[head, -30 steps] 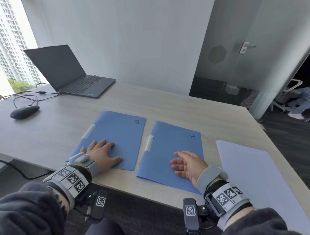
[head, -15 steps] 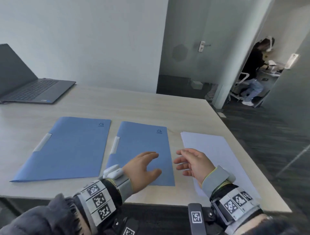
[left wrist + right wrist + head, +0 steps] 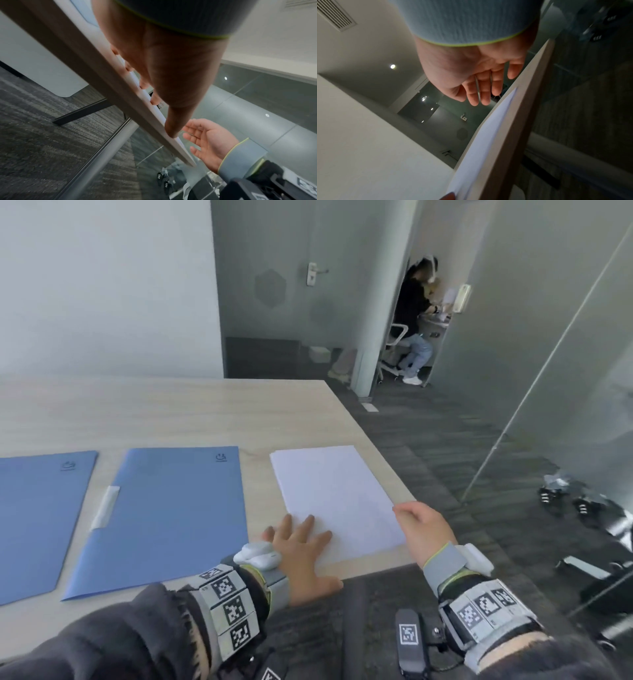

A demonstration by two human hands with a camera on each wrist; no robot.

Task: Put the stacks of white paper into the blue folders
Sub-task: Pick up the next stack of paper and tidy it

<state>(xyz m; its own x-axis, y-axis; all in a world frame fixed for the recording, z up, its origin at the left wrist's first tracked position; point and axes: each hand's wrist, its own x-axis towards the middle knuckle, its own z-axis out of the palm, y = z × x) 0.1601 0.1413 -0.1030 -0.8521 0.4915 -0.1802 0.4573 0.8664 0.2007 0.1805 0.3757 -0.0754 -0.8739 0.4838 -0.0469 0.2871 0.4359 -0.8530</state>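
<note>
A stack of white paper (image 3: pixel 334 494) lies at the desk's right front corner. My left hand (image 3: pixel 301 546) rests flat on its near left part, fingers spread and straight, thumb (image 3: pixel 171 127) at the desk's front edge. My right hand (image 3: pixel 419 520) hovers at the stack's right edge, fingers straight and relaxed (image 3: pixel 485 89), holding nothing. Two closed blue folders lie left of the paper: one (image 3: pixel 168 515) right beside it, the other (image 3: pixel 37 518) at the far left, partly out of view.
The wooden desk (image 3: pixel 191 412) ends just right of the paper and just behind my left wrist. Beyond it are dark carpet, a glass partition (image 3: pixel 548 392) and a seated person (image 3: pixel 416 316) in a doorway.
The view swung right. My left hand left the right folder and now presses on the paper stack. My right hand moved to the stack's right edge.
</note>
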